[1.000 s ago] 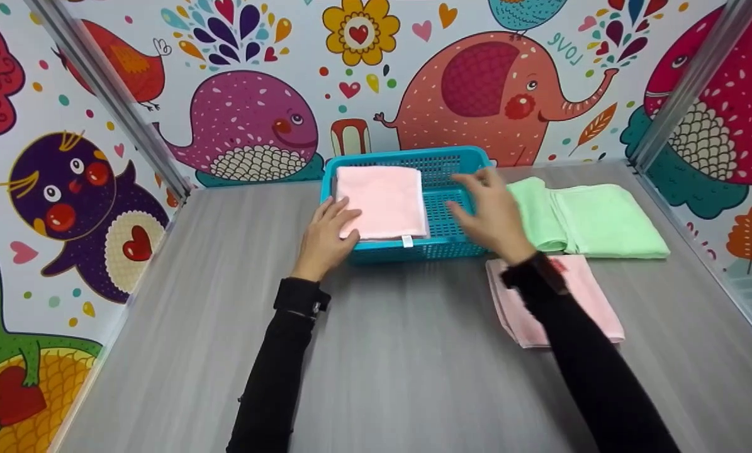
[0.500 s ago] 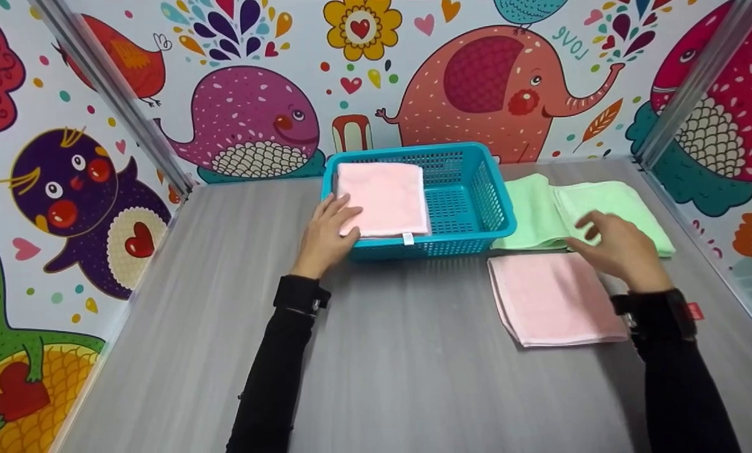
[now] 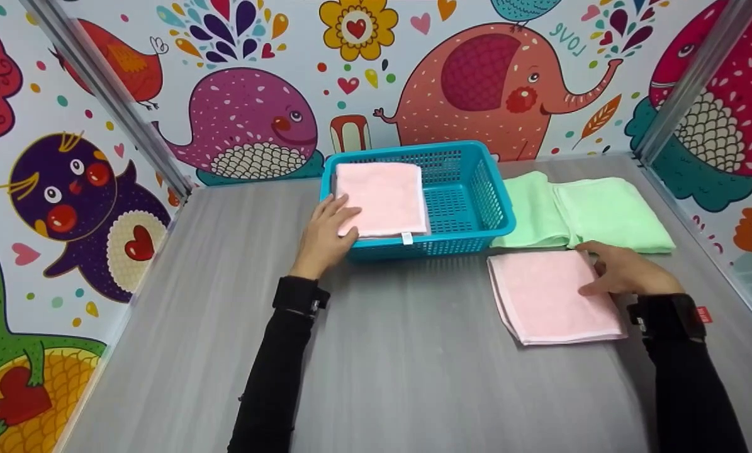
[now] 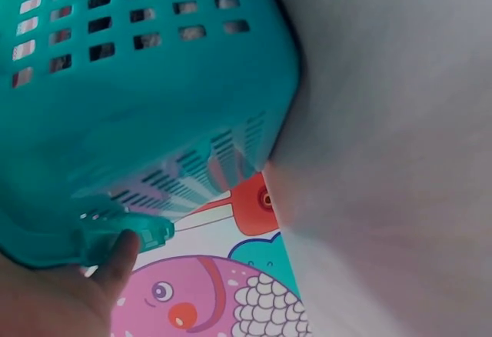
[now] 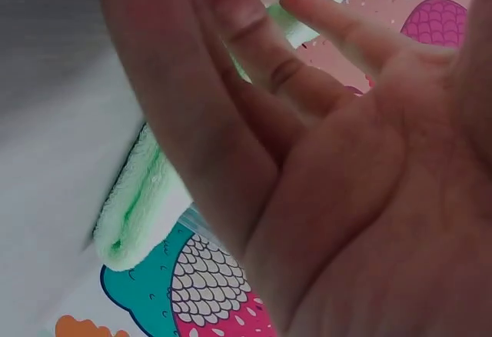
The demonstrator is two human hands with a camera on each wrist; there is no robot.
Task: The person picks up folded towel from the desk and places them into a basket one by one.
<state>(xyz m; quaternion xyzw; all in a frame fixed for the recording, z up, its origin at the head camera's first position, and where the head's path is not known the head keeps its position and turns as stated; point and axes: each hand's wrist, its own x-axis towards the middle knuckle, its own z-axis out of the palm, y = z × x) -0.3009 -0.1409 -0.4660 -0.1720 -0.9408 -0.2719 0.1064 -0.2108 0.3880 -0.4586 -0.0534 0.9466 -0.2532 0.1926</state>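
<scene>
Left hand: the left hand [image 3: 323,238] rests on the near left corner of the teal basket [image 3: 476,217], fingers relaxed and laid over the rim onto the edge of the pink towel inside; in the left wrist view a fingertip touches the basket's rim handle [image 4: 127,233].
Right hand: the right hand [image 3: 624,274] lies with fingers nearly straight on the far right edge of the folded pink towel on the table [image 3: 552,296], thumb against the cloth; it clasps nothing that shows.
Pink towel in basket: a folded pink towel [image 3: 382,198] fills the left part of the basket, a small white tag at its near edge.
Pink towel on table: flat and folded, just in front of the basket's right corner and touching the green stack's near edge.
Green towels: two folded green towels [image 3: 608,217] lie side by side to the right of the basket, against its wall; the right wrist view shows a rolled green fold [image 5: 134,214].
Table: a grey wood-grain table [image 3: 382,352] carries everything.
Surround: cartoon-animal walls [image 3: 250,119] stand on three sides.
</scene>
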